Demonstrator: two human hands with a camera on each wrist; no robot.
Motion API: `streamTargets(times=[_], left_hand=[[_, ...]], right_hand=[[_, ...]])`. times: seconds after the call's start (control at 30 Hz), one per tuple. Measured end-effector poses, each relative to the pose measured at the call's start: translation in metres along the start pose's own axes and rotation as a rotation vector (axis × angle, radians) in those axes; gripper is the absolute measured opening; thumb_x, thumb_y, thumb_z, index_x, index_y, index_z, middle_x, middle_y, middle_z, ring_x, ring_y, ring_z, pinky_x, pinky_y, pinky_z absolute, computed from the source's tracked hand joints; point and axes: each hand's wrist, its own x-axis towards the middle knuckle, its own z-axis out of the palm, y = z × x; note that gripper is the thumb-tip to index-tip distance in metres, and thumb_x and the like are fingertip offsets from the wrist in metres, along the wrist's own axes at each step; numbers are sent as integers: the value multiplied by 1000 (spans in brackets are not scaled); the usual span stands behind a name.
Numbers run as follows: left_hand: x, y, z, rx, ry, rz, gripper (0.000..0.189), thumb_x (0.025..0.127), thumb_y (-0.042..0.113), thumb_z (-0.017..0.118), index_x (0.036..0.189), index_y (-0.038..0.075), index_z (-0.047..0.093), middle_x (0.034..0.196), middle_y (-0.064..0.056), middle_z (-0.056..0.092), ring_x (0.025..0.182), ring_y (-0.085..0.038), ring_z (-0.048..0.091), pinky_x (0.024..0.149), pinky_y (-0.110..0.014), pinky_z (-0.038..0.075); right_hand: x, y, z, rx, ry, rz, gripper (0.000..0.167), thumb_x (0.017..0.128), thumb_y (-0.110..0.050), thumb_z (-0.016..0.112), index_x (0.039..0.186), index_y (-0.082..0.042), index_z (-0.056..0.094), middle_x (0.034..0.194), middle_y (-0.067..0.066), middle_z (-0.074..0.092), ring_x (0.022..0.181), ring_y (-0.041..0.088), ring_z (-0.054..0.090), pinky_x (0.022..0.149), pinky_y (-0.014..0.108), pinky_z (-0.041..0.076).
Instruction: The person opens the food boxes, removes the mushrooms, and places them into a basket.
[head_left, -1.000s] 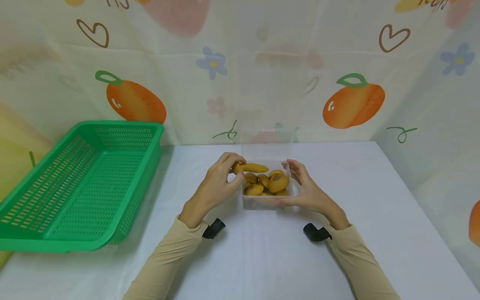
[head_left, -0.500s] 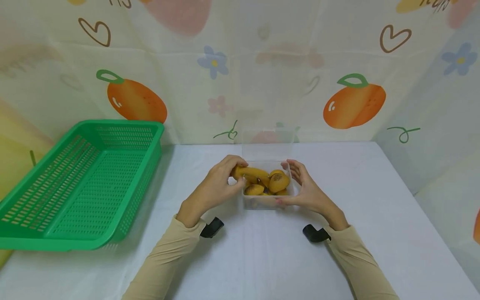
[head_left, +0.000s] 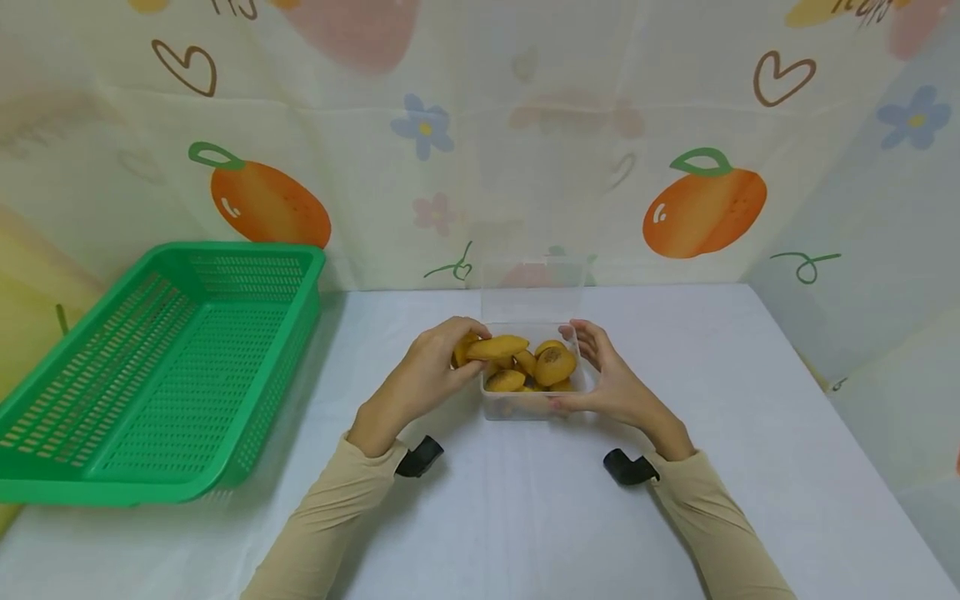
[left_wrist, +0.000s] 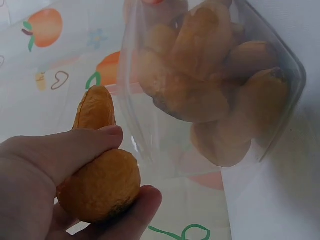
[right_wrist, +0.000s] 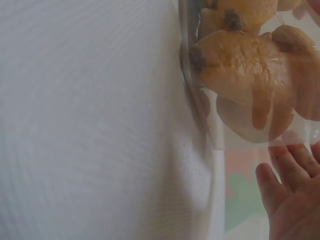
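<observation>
Beige sleeves (head_left: pixel 322 517) lie over the near part of the white tabletop (head_left: pixel 517 517), with a black device (head_left: pixel 420 457) at each wrist. A green basket (head_left: pixel 276 375) sits along the tabletop's left edge, stretching toward the far left corner. Farther in, the left hand (head_left: pixel 431 364) pinches a yellow-brown piece (head_left: pixel 498 347) between thumb and fingers; whether it is one piece or two, I cannot tell. Its elongated end points right, above the left part of a clear plastic box (head_left: pixel 517 407). The right hand (head_left: pixel 611 379) grips that box, thumb at the near wall, fingers around the right side. The box stands nearer the tabletop's far edge, more yellow-brown pieces (head_left: pixel 555 365) heaped inside. Behind rises its transparent lid (head_left: pixel 532 302), before a fruit-printed curtain (head_left: pixel 517 75).
</observation>
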Motion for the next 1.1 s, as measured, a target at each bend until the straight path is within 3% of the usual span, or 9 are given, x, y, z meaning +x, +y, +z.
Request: streamTargets(times=[0.33, 0.63, 0.87, 0.97, 1.1], left_hand=[[-8, 4, -10, -16, 111, 29, 28, 86, 2, 74, 113, 3, 68, 119, -10, 67, 100, -22, 64, 81, -34, 56], [-21, 1, -24, 48, 187, 0, 29, 85, 2, 75, 113, 3, 69, 119, -11, 67, 102, -24, 65, 81, -36, 57], [-33, -2, -39, 97, 268, 33, 29, 82, 1, 77, 111, 2, 70, 116, -10, 68, 100, -24, 65, 79, -36, 57], [-39, -3, -47, 124, 306, 45, 30, 80, -1, 78, 109, 1, 70, 115, -11, 69, 99, -25, 66, 78, -29, 56], [-50, -8, -57, 156, 362, 65, 32, 76, -6, 80, 107, 0, 71, 114, -13, 69, 99, -27, 67, 82, -9, 47]], right_hand=[[-1, 0, 0, -6, -6, 15, 110, 71, -15, 90, 152, -4, 17, 159, 13, 31, 150, 35, 23, 123, 55, 18], [0, -1, -1, -3, -7, 19, 111, 70, -14, 91, 152, -6, 17, 159, 12, 31, 150, 34, 23, 123, 55, 18], [0, 0, 1, 7, -8, 2, 110, 70, -13, 90, 152, -4, 17, 158, 15, 32, 150, 35, 24, 123, 57, 18], [1, 2, 1, 3, -6, -5, 109, 71, -13, 90, 152, -4, 18, 158, 16, 32, 150, 35, 24, 122, 58, 18], [1, 2, 1, -3, -4, -12, 108, 71, -12, 90, 151, -5, 18, 158, 16, 32, 149, 35, 24, 122, 58, 18]])
